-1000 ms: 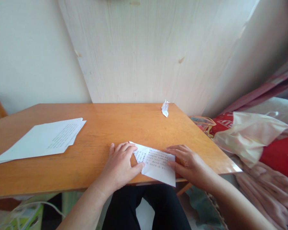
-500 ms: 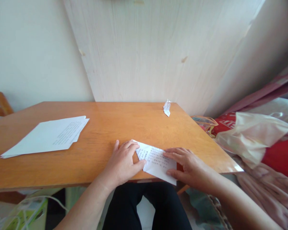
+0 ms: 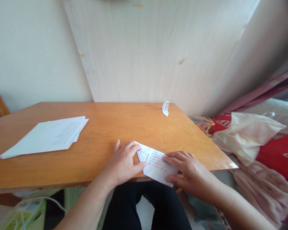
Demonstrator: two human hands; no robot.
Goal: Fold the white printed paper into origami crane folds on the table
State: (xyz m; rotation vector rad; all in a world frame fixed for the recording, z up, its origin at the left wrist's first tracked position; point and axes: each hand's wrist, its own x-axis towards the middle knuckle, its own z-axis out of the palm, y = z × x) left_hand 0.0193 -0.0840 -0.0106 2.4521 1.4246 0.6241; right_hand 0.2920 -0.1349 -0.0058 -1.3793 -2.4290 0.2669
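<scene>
A folded sheet of printed paper (image 3: 156,164) lies slanted at the table's front edge, its lower right corner jutting past the edge. It narrows to a slanted end on the left, where a fold line crosses it. My left hand (image 3: 123,163) grips that end, index finger at the top corner and thumb at the lower side, slightly apart. On the right end, my right hand (image 3: 187,169) has its fingers on the paper's upper face and its thumb near the lower corner. The paper's underside is hidden.
On the wooden table (image 3: 110,124), a stack of printed sheets (image 3: 45,137) lies to the left. A small folded paper figure (image 3: 165,108) stands near the far right corner. Right of the table are a white plastic bag (image 3: 251,132) and red bags (image 3: 278,156).
My right hand has slid slightly downward along the paper's right end, covering its corner differently. My left hand keeps its hold on the left end. The view has shifted a little.
</scene>
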